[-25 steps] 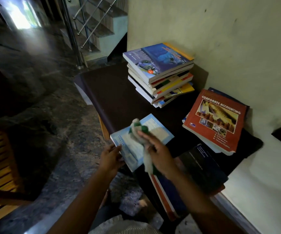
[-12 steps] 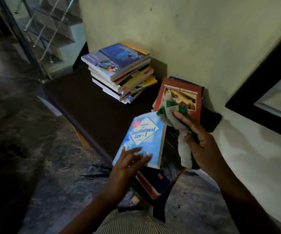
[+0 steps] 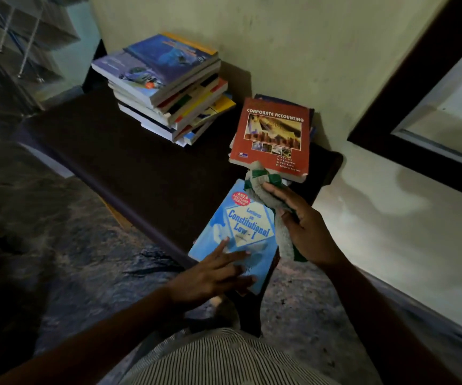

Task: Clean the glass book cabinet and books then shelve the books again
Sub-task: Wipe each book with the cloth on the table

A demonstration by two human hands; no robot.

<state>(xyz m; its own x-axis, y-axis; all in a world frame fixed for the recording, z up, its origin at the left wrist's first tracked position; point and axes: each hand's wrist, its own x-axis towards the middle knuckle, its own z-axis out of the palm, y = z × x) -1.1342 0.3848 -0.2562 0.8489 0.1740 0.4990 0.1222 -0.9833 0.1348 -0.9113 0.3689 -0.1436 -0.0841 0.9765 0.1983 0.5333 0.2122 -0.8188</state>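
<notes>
The light blue book (image 3: 241, 232) you are working on is a thin paperback with a white diamond panel on its cover. It sits tilted over the near edge of the dark table (image 3: 129, 162). Its title reads "Lectures on Constitutional Law - I". The red badge at its top corner is too blurred to read.

Your left hand (image 3: 213, 276) lies on the cover's lower part with its fingers straight and spread; the thumb is hidden. Your right hand (image 3: 307, 234) grips 1 grey and green cloth (image 3: 266, 195) and holds it against the book's upper right edge.

Just beyond the cloth lies 1 red book (image 3: 274, 137) titled "CORPORATE ACCOUNTING", with a photo panel under the title and author lines too small to read. It rests on at least 1 darker book.

Further back, against the wall, stands 1 untidy stack of books (image 3: 165, 84) topped by 2 blue covers side by side. How many books it holds you cannot tell.
</notes>
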